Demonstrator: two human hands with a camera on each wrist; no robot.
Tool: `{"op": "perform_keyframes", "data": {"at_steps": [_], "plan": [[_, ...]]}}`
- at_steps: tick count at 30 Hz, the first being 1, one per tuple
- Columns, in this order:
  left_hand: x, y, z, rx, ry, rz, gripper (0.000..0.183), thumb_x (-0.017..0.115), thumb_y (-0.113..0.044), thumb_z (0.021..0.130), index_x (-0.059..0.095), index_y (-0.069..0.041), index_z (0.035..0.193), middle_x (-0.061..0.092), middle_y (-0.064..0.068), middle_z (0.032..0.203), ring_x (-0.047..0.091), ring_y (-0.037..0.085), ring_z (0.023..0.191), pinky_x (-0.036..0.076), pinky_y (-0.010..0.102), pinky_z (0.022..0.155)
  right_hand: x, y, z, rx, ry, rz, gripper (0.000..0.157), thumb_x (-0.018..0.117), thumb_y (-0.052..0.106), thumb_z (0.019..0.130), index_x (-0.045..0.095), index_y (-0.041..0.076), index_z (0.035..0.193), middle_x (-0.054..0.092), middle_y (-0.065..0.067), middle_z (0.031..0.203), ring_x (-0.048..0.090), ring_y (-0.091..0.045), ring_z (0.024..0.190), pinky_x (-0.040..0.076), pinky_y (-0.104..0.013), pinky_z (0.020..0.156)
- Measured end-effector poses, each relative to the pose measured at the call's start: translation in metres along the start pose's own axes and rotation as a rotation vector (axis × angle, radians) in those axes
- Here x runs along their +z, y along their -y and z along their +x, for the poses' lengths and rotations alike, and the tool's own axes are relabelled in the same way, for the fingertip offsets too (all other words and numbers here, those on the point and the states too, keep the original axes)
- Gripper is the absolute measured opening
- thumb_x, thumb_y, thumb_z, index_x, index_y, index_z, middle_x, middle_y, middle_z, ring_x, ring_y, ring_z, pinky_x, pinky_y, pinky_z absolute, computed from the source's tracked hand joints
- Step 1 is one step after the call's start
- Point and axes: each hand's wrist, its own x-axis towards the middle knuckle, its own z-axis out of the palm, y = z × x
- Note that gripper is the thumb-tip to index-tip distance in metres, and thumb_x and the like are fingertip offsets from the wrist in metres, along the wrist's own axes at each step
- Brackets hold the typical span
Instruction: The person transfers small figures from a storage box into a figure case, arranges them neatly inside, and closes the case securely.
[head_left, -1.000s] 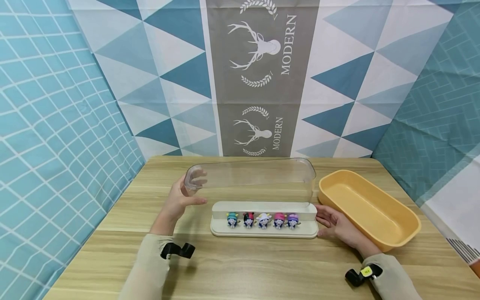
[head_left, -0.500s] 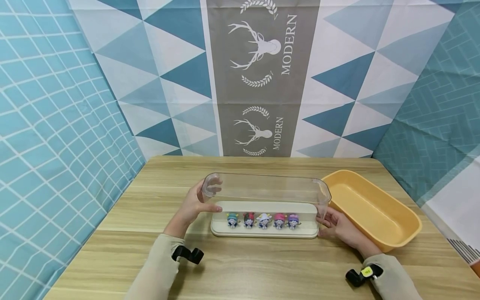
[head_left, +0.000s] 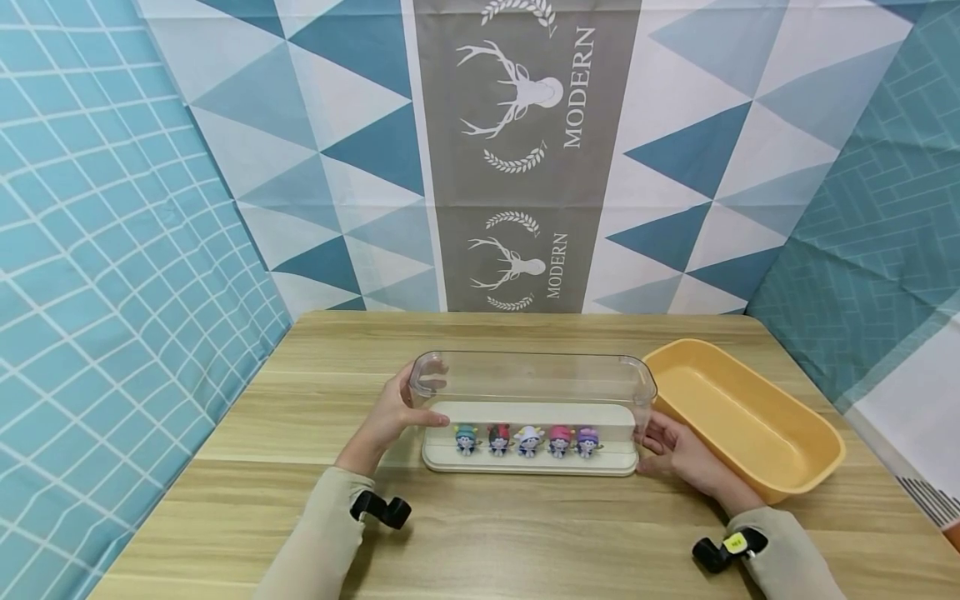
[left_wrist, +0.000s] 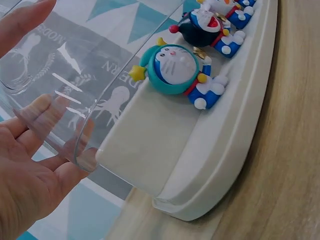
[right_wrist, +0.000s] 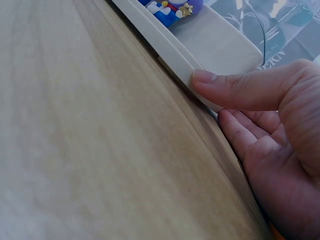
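Observation:
A clear plastic cover (head_left: 528,377) hangs just above and behind a cream display base (head_left: 528,469). On the base stand several small cartoon figurines (head_left: 528,442) in coloured hats, lined up in a row. My left hand (head_left: 392,412) holds the cover by its left end, thumb toward the front and fingers behind the clear wall. At the base's right end my right hand (head_left: 678,450) grips the edge. In the right wrist view the thumb (right_wrist: 235,90) presses on the base's rim, with the other fingertips low against its side. In the left wrist view, the cover's corner is beside the base's end.
A yellow oblong tub (head_left: 742,417) stands right of the base, close behind my right hand. The wooden table (head_left: 480,533) ends at a patterned cloth backdrop (head_left: 517,167). A blue checked cloth (head_left: 112,292) hangs along the left side.
My left hand has carried the clear cover right and toward me, from behind the base to above it, and levelled it. My right hand has stayed at the base's right end.

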Motion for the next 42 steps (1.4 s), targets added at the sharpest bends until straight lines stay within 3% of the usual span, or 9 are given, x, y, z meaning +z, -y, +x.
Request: {"op": "perform_keyframes", "data": {"at_steps": [6,13,15,17,21,26,29,34,42], "plan": [[0.003,0.004,0.000,-0.031,0.008,0.009,0.093,0.082,0.011,0.063,0.039,0.007,0.146,0.044,0.033,0.142,0.046,0.047,0.128,0.030,0.052,0.114,0.001,0.001,0.000,-0.003,-0.024,0.012,0.070,0.072,-0.016,0.075,0.033,-0.025,0.132,0.057,-0.001,0.128,0.058,0.002,0.112,0.050,-0.016,0.093],[0.004,0.008,0.000,-0.048,0.019,0.007,0.095,0.082,0.012,0.062,0.036,0.011,0.145,0.043,0.036,0.141,0.042,0.053,0.128,0.024,0.057,0.116,0.003,0.002,-0.001,0.011,-0.040,-0.021,0.080,0.072,-0.017,0.074,0.023,-0.030,0.136,0.045,-0.035,0.137,0.056,0.004,0.113,0.049,-0.016,0.093],[0.004,0.009,-0.001,-0.051,0.024,0.015,0.095,0.083,0.010,0.063,0.036,0.011,0.145,0.043,0.037,0.141,0.042,0.054,0.128,0.023,0.059,0.116,0.003,0.002,-0.001,0.008,-0.043,-0.036,0.080,0.072,-0.016,0.074,0.023,-0.031,0.136,0.041,-0.040,0.139,0.055,0.005,0.113,0.049,-0.015,0.093],[0.002,0.010,-0.002,-0.061,0.033,0.018,0.095,0.084,0.008,0.063,0.036,0.010,0.145,0.043,0.036,0.141,0.043,0.052,0.129,0.022,0.060,0.116,0.002,0.001,-0.001,-0.002,-0.041,-0.040,0.078,0.072,-0.016,0.075,0.025,-0.031,0.135,0.043,-0.036,0.139,0.055,0.005,0.113,0.049,-0.015,0.093],[-0.001,0.011,-0.003,-0.087,0.050,0.036,0.095,0.088,0.004,0.063,0.039,0.008,0.144,0.044,0.034,0.142,0.045,0.048,0.130,0.026,0.059,0.115,0.002,0.000,-0.001,-0.022,-0.031,-0.023,0.072,0.071,-0.017,0.075,0.030,-0.032,0.132,0.055,-0.017,0.134,0.056,0.003,0.113,0.049,-0.015,0.092],[-0.005,0.010,-0.004,-0.109,0.082,0.075,0.095,0.090,0.001,0.064,0.039,0.005,0.144,0.045,0.030,0.143,0.045,0.045,0.132,0.044,0.046,0.106,0.002,0.001,-0.001,0.005,-0.031,-0.053,0.065,0.073,-0.015,0.076,0.036,-0.031,0.128,0.059,-0.021,0.128,0.057,0.004,0.111,0.049,-0.015,0.091],[-0.007,0.009,-0.004,-0.120,0.091,0.143,0.094,0.092,0.000,0.063,0.041,0.003,0.142,0.050,0.025,0.141,0.048,0.041,0.130,0.048,0.040,0.101,0.002,0.001,0.000,0.015,-0.029,-0.063,0.064,0.074,-0.013,0.077,0.039,-0.030,0.128,0.062,-0.017,0.127,0.057,0.003,0.111,0.049,-0.015,0.091],[-0.010,0.011,-0.005,-0.145,0.077,0.287,0.095,0.097,-0.007,0.057,0.046,-0.002,0.137,0.056,0.017,0.134,0.053,0.035,0.125,0.041,0.048,0.107,0.001,-0.003,0.000,-0.017,-0.001,-0.030,0.059,0.072,-0.013,0.079,0.044,-0.026,0.129,0.065,0.005,0.123,0.058,0.000,0.113,0.050,-0.017,0.092],[-0.011,0.011,-0.007,-0.151,0.080,0.404,0.098,0.098,-0.011,0.055,0.044,0.000,0.136,0.056,0.015,0.131,0.052,0.035,0.121,0.039,0.056,0.107,0.000,-0.003,0.000,-0.027,0.011,-0.023,0.057,0.071,-0.014,0.078,0.042,-0.030,0.125,0.064,0.007,0.121,0.058,0.001,0.113,0.051,-0.018,0.091]]}}
